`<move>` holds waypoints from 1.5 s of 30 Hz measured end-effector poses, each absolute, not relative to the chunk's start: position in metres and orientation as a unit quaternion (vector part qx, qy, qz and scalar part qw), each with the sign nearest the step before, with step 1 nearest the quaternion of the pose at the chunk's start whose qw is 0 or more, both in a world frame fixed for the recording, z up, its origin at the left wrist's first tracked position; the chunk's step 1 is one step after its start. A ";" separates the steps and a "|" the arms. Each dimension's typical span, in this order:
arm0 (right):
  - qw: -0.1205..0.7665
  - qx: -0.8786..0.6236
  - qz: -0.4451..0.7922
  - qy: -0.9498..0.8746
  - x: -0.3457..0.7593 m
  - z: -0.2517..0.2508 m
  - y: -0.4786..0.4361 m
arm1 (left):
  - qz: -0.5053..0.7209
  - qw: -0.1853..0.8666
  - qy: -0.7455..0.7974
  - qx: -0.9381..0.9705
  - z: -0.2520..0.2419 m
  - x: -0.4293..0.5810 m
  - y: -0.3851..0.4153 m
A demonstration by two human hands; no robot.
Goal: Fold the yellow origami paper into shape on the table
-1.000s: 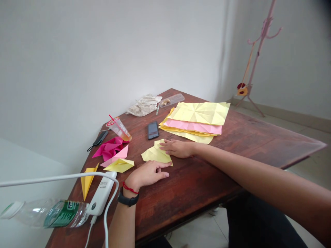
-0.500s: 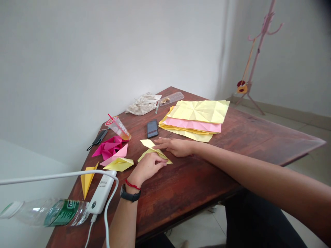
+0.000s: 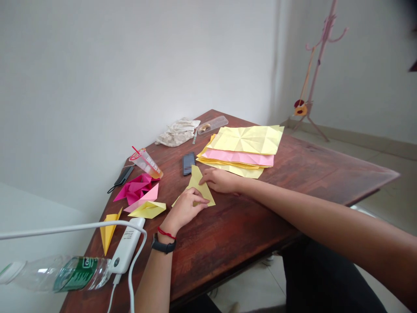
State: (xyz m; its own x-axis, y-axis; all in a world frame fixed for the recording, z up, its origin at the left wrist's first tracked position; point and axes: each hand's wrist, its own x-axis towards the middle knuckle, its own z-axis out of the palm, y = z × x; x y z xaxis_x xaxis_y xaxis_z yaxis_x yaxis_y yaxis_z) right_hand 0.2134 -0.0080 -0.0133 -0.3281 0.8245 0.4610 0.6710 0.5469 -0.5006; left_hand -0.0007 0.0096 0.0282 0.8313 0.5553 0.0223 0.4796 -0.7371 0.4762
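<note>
A folded pale-yellow sheet of paper [image 3: 206, 193] lies on the table between my hands, one pointed flap standing toward the phone. My left hand [image 3: 188, 206], with a red cord and a dark watch at the wrist, rests on its left part, fingers bent and closed on the paper. At the sheet's right edge, my right hand [image 3: 221, 180] has curled fingers closed on the flap. Part of the paper is hidden under the left hand. Left of them lie a yellow folded piece [image 3: 149, 209], a light-pink folded piece [image 3: 143, 200] and a magenta folded piece [image 3: 137, 188].
Creased yellow and pink sheets [image 3: 246, 140] are stacked behind my right hand. A phone [image 3: 188, 163], a tilted drink cup [image 3: 148, 164], a cloth [image 3: 178, 132] and a clear tray [image 3: 218, 123] lie farther back. To the left are an orange-yellow folded piece [image 3: 109, 230], a cabled power bank [image 3: 127, 245] and a bottle [image 3: 76, 273].
My right hand's outstretched fingers have curled in onto the paper's edge. The flap at the far end now stands as one taller point. My left hand stays on the paper.
</note>
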 end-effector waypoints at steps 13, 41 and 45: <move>0.284 -0.494 0.136 -0.810 0.214 0.005 -0.019 | 0.017 0.257 0.205 0.944 0.032 -0.001 0.006; 0.379 -0.450 0.198 -0.784 0.211 -0.029 -0.004 | 0.014 0.247 0.213 0.945 0.030 0.000 -0.004; 0.383 -0.476 0.194 -0.768 0.209 -0.032 -0.003 | 0.020 0.242 0.223 0.944 0.028 0.001 -0.005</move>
